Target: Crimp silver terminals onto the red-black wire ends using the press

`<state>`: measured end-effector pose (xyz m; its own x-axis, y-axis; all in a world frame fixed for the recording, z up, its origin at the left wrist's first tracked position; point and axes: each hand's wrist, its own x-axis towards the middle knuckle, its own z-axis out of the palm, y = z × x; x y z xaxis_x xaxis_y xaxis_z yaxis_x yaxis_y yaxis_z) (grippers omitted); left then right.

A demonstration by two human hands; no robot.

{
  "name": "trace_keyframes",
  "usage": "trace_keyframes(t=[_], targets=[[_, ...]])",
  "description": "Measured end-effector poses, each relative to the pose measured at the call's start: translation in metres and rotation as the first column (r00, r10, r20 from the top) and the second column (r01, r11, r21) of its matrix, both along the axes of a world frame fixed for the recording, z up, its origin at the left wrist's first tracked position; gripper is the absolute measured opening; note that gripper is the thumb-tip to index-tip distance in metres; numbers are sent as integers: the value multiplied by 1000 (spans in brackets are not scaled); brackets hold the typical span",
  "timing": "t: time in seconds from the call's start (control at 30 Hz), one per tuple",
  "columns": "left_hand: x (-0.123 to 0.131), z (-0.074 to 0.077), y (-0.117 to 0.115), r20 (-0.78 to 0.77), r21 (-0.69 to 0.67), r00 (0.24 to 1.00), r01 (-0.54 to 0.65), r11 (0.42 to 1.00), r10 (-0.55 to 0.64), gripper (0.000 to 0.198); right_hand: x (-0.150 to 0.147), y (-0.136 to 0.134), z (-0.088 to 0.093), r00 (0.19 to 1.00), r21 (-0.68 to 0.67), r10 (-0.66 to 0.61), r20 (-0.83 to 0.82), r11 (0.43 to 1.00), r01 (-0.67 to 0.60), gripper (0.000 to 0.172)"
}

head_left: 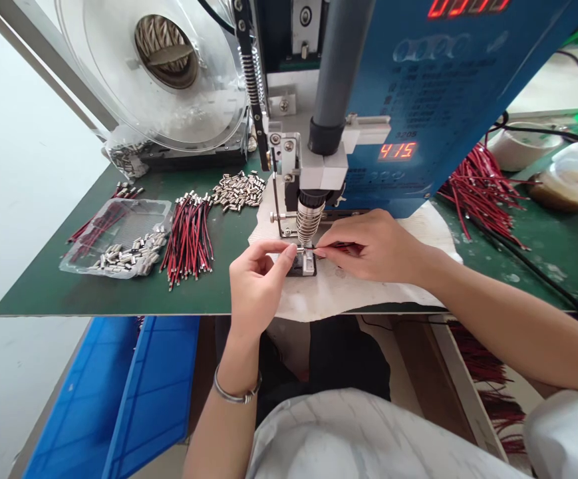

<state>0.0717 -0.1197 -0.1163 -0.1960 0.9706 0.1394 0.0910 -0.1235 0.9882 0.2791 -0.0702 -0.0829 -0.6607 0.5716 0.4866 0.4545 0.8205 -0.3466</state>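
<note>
Both hands meet under the tip of a soldering machine (310,216), over a small metal fixture (308,265). With thumb and forefinger together, my left hand (259,283) pinches a small metal part at the fixture's left side; its exact kind is mostly hidden by the fingertips. My right hand (381,246) is closed on a thin red and black wire (341,247), whose end points left into the fixture. Where wire and part meet is too small to make out.
Left on the green table (59,293) are a clear tray (76,263) of metal parts, red-black wires (189,236) and a pile of metal parts (239,191). A blue control box (418,86) stands behind. More wires (483,189) lie right; blue bins (153,379) sit below.
</note>
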Motion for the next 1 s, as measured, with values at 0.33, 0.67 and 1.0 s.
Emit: trace_keyframes(t=[0.33,0.67,1.0], targets=[[0,0,1,-43,4,999,-3,1000,3,16,0,1,0,997,22,68,-33,998,-67,15],[-11,6,-3,-121,18,993,-3,1000,6,19,1,2,0,996,53,81,-47,995,-79,16],[-47,0,-7,-22,0,987,158,987,-158,23,1,2,-1,997,70,75,-25,995,-73,16]])
